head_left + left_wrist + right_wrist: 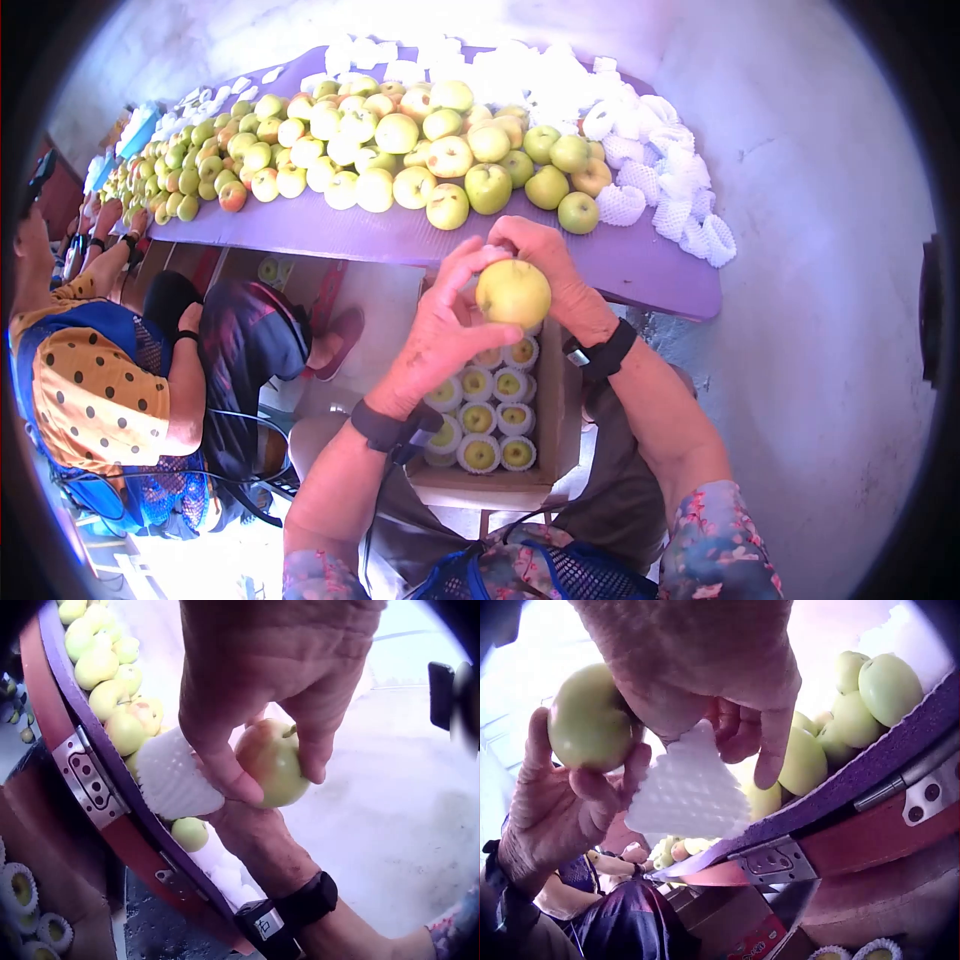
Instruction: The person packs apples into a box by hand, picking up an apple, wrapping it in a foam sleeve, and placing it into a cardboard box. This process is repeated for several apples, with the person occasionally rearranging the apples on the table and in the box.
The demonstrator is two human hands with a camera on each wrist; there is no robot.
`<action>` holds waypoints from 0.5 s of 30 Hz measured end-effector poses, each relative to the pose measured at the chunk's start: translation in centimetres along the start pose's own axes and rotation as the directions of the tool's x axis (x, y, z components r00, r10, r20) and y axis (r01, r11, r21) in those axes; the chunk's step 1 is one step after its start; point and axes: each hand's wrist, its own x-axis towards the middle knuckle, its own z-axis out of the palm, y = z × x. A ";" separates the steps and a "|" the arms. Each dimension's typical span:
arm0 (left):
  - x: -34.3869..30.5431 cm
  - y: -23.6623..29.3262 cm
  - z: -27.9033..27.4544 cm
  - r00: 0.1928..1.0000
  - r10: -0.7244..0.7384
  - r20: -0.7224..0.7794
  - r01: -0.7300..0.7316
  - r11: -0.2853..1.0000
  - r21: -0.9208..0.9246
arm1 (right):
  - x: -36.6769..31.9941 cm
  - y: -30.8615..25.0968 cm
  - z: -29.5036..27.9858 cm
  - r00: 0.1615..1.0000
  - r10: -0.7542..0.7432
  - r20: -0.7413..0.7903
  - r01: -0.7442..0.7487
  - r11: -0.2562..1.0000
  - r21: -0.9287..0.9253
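Note:
My left hand (438,325) pinches a yellow-green apple (513,294) between fingers and thumb, above an open carton. In the left wrist view the same apple (271,761) shows a reddish blush and its stem. My right hand (553,262) is right beside it, mostly behind the apple in the head view. In the right wrist view, the right hand (705,675) grips a white foam net sleeve (690,787), its fingers curled at the sleeve's upper edge. The sleeve hangs next to the apple, which is outside it.
A purple-covered table (330,228) bears a heap of loose apples (397,133) and a pile of white foam sleeves (672,170). Below is a carton (565,420) with sleeved apples (478,417) in rows. Another person (110,380) sits at the left.

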 end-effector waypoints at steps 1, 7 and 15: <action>0.1 0.2 -0.1 1.000 -0.013 -0.017 0.012 0.999 -0.051 | 0.0 0.1 0.0 0.999 0.050 0.014 -0.051 0.998 0.046; -0.1 0.2 -0.9 0.995 -0.099 -0.013 0.099 0.995 -0.023 | 0.5 -0.7 -0.5 0.962 0.252 0.103 -0.272 0.915 0.298; 0.1 -0.9 -1.2 0.988 -0.150 -0.031 0.152 0.987 0.048 | 0.2 -1.2 -2.2 0.976 0.190 0.109 -0.213 0.936 0.280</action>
